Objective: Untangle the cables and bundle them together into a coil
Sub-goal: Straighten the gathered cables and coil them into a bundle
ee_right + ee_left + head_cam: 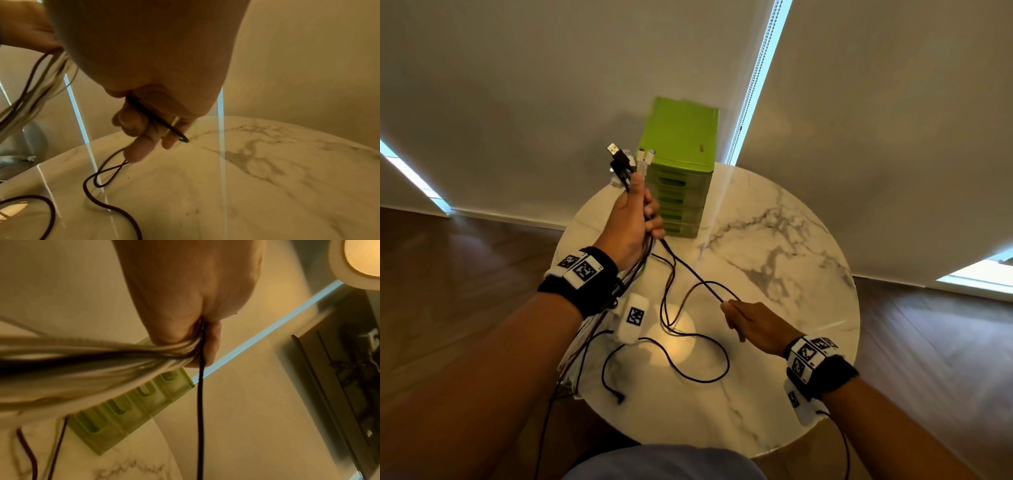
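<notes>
My left hand (635, 219) is raised above the round marble table (791, 377) and grips a bundle of black and white cables (628, 164), their plugs sticking up above my thumb. In the left wrist view the bundle (102, 360) streams out of my fist (185, 318), and one black cable (200, 410) hangs straight down from it. That black cable (691, 274) runs taut down to my right hand (750, 323), which pinches it just above the tabletop. The right wrist view shows it (156, 120) crossing my curled fingers (141, 146). Its slack loops (688, 349) lie on the marble, ending in a plug (619, 398).
A green plastic drawer unit (678, 164) stands at the table's far edge, just behind my left hand. The rest of the bundle hangs off the table's left edge (571, 359) toward the wooden floor. Bare marble (774, 246) stretches to the right.
</notes>
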Demonstrator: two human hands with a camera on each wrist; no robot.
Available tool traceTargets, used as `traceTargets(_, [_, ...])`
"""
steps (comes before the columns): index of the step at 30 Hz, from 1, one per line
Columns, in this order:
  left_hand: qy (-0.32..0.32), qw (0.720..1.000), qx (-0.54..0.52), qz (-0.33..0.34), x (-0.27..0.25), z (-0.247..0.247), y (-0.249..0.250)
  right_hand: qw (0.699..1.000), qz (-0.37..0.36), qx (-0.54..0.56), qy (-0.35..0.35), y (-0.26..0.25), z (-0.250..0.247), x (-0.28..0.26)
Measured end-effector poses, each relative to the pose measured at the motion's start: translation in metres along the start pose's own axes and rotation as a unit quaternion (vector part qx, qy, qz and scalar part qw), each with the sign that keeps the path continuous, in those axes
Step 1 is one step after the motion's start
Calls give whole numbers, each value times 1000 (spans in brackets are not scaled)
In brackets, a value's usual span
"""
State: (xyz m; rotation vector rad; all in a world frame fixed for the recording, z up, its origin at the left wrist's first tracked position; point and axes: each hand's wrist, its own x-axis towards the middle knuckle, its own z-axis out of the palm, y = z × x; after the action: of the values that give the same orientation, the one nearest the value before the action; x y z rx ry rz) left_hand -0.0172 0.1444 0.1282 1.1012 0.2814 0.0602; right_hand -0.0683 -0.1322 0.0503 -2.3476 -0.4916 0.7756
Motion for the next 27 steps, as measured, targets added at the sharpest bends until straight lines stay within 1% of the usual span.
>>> traceTargets(3, [-48,998,40,-4,-5,5,-1,996,45,-72,-16,-1,-8,10])
traceTargets(4, [-59,996,64,1,-8,9,-3,994,64,-91,-11,-5,-13,14])
traceTargets(5, [-66,993,94,8,-11,13,-7,992,78,-99,9,-9,-19,20])
traceTargets(7, [-74,986,147,18,-17,19,-16,991,82,-78,77,-22,-30,27])
traceTargets(8, [-76,983,164,19,-21,22,-20,989,71,-57,118,-31,-35,30])
traceTargets(10, [-82,979,187,10,-27,28,-30,982,23,-12,187,-51,-40,34])
traceTargets(12, [-85,976,200,-10,-34,35,-36,977,-37,36,209,-74,-41,33])
traceTargets(14, [-85,977,197,-23,-38,42,-38,974,-86,71,195,-91,-37,33])
traceTargets(16, [-80,980,182,-29,-42,49,-35,972,-117,106,172,-99,-32,34])
traceTargets(18, [-75,984,156,-34,-44,51,-32,970,-132,131,159,-102,-31,34])
traceTargets(20, [-59,983,170,-29,-42,46,-32,971,-142,140,134,-103,-34,30])
traceTargets(23, [1,983,184,-14,-30,34,-34,982,-138,108,70,-101,-37,22])
traceTargets(25, [44,989,140,0,-22,31,-29,988,-133,72,37,-91,-35,18])
traceTargets(27, [69,995,68,14,-17,27,-17,991,-126,44,6,-74,-30,16])
